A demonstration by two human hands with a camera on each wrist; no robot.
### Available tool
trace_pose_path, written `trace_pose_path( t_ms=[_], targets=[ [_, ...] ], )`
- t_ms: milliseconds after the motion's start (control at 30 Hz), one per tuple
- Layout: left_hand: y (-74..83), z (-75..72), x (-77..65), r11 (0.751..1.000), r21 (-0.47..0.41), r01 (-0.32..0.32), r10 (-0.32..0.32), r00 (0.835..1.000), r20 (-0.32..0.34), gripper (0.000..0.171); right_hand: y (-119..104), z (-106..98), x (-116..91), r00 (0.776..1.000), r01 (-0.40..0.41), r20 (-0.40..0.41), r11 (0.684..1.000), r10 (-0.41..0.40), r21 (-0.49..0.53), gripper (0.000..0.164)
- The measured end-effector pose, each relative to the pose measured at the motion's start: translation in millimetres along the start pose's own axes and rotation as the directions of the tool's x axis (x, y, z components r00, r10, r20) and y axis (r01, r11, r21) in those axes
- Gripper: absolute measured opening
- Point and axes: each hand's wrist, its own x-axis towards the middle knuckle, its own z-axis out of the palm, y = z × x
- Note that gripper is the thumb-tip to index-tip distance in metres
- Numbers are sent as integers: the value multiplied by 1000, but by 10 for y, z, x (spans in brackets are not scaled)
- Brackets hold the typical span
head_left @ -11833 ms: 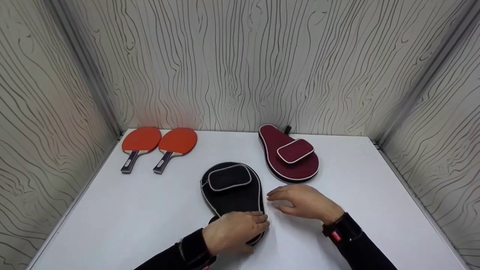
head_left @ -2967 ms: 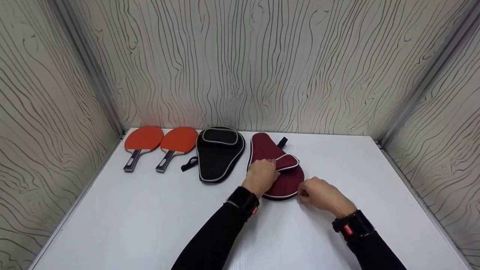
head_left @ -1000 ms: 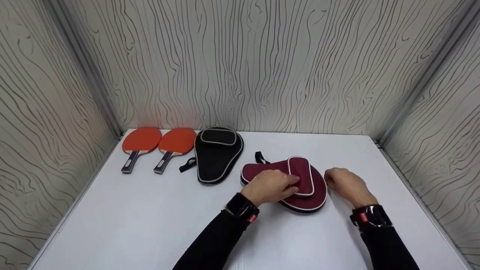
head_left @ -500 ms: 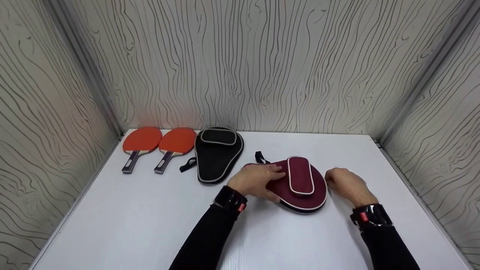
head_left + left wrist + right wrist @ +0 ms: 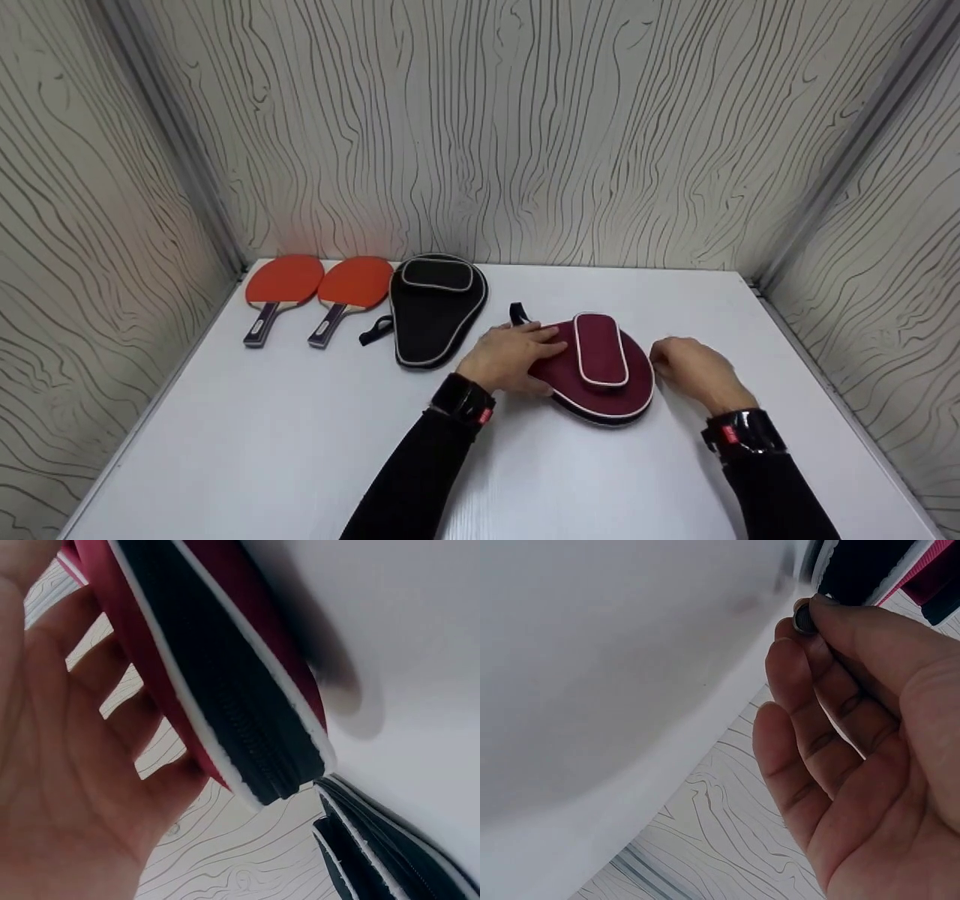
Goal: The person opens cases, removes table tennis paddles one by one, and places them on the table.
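Note:
A maroon table tennis bat case (image 5: 555, 367) with white piping and a raised pocket lies on the table, its narrow end to the left. My left hand (image 5: 504, 361) rests across that narrow end, fingers spread on top and thumb by the near edge. The left wrist view shows the black zipped side (image 5: 217, 667) of the case close to the palm. At the rounded right end is my right hand (image 5: 697, 371). In the right wrist view its thumb and forefinger pinch a small dark zipper pull (image 5: 804, 619).
Two orange-red table tennis bats (image 5: 285, 279) (image 5: 354, 282) lie at the back left, handles toward me. Beside them is a black bat case (image 5: 431, 322) with a strap loop. Patterned walls (image 5: 480, 135) enclose the white table (image 5: 262, 450) at the back and sides.
The black case moved from the front to beside the bats. The maroon case came forward and turned, narrow end left. My left hand slid from its pocket to the narrow end; the right stayed lately.

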Motion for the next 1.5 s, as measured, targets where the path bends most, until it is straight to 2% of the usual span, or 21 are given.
trace_pose_path(
  t_ms=[400, 567, 767, 1067, 1333, 1500],
  targets=[
    [30, 37, 60, 997, 15, 75, -75, 997, -11, 77, 20, -2, 21, 999, -23, 25, 1000, 23, 17, 7],
    [66, 49, 69, 994, 26, 110, -109, 993, -36, 78, 20, -11, 23, 999, -28, 32, 1000, 27, 13, 6],
    [107, 73, 79, 989, 28, 148, -146, 988, -57, 79, 16, -20, 8, 998, -26, 54, 1000, 25, 13, 9],
    [152, 91, 115, 979, 35, 202, -200, 978, -57, 79, 14, -12, 6, 1000, -10, 29, 1000, 10, 9, 5],
    [154, 93, 199, 967, 70, 246, -244, 969, -43, 79, 4, -6, 2, 999, -19, 31, 999, 19, 26, 5],
    [148, 99, 257, 957, 70, 280, -276, 959, -61, 79, -22, -16, 13, 999, -21, 26, 1000, 21, 18, 5]
  ],
)
